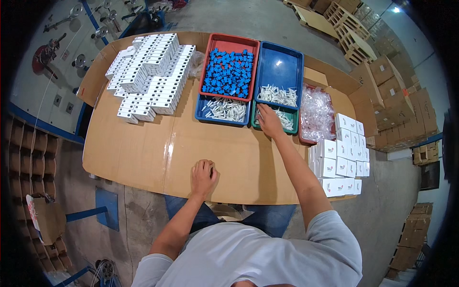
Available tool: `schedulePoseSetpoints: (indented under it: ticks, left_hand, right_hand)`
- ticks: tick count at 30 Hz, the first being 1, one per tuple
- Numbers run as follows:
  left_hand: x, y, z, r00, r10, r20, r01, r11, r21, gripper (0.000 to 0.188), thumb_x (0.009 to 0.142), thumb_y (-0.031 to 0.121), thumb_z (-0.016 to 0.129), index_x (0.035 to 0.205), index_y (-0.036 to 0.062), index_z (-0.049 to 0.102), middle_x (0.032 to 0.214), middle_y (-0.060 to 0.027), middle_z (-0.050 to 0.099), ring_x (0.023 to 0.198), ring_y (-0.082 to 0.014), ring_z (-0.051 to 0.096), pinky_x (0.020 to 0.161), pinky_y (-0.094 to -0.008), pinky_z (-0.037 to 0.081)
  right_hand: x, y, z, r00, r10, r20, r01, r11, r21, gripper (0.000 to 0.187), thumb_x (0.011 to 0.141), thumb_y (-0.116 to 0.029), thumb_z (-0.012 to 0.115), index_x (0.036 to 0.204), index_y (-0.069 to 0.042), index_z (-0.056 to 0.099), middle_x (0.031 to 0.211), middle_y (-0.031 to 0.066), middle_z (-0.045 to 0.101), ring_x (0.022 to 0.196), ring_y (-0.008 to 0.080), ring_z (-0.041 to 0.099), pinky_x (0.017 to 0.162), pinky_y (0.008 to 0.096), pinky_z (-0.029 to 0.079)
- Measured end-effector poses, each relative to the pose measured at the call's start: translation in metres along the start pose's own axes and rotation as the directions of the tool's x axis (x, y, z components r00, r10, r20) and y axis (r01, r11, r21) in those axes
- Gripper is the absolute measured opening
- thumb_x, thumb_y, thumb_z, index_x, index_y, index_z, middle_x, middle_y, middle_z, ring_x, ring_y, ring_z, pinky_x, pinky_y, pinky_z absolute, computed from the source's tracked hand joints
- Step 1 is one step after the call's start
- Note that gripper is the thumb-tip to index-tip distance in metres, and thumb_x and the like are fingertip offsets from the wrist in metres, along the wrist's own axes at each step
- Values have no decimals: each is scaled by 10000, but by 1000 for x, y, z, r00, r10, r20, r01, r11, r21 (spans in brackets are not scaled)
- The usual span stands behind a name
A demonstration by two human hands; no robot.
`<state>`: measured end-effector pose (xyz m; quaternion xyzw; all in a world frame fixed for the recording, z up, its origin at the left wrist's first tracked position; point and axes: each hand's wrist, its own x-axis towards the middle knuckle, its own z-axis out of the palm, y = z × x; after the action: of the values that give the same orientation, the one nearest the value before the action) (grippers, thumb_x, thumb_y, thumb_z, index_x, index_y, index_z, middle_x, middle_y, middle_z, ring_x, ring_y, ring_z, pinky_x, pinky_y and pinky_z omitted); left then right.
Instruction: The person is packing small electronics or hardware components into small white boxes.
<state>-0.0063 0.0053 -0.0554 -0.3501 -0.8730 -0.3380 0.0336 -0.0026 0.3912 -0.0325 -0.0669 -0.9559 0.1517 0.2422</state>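
Observation:
My right hand (270, 122) reaches over the near edge of a green tray (295, 132), its bent fingers drawn together among small white pieces (286, 119). Whether a piece is pinched there I cannot make out. On the cardboard table top in front of me rests my left hand (203, 178), fingers curled; what it holds, if anything, is hidden. Beyond the green tray, a blue tray (279, 60) carries more white pieces at its near end. To its left, a red tray (209, 48) full of blue plastic parts (228, 71) overlaps another blue tray (198, 116) of white pieces.
Stacked white boxes (153, 81) stand at the far left of the cardboard-covered table (134, 153). On the right, clear plastic pieces (316, 112) fill a reddish tray, beside more white boxes (342, 160). Cardboard walls edge the table's far side. Cartons (399, 100) and wooden pallets (346, 36) stand beyond.

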Motion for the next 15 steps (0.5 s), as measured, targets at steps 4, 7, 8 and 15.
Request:
schedulePoseSetpoints:
  ticks: [4,7,8,15]
  left_hand:
    - [-1,3,1,1000,-4,-7,4,1000,-25,241,845,137,684,1066,73,613,1062,-100,597,1038,-293,593,875,-431,451]
    - [0,5,-1,1000,-9,-1,9,1000,-20,240,850,142,685,1067,74,613,1064,-100,598,1038,-293,595,877,-431,451]
    - [0,5,-2,1000,-13,2,14,1000,-14,238,852,146,686,1067,74,614,1066,-101,599,1038,-293,596,879,-431,450]
    - [-2,3,-4,1000,-15,3,15,1000,-8,244,854,155,687,1073,74,614,1070,-98,602,1041,-292,597,895,-429,449]
  right_hand:
    - [3,2,5,998,-26,57,32,993,-116,407,943,-188,625,1299,7,604,1317,188,594,1184,371,570,973,458,491]
    - [-3,5,3,995,61,73,-48,985,-167,385,955,-227,620,1263,4,622,1295,179,601,1185,365,566,974,463,481]
    - [-5,4,1,990,126,63,-115,980,-160,371,958,-239,618,1241,1,633,1280,173,606,1181,364,567,976,472,474]
    - [-23,2,-1,967,245,-69,-254,924,-288,393,951,-296,654,1214,-6,666,1238,201,626,1160,380,590,973,502,466]
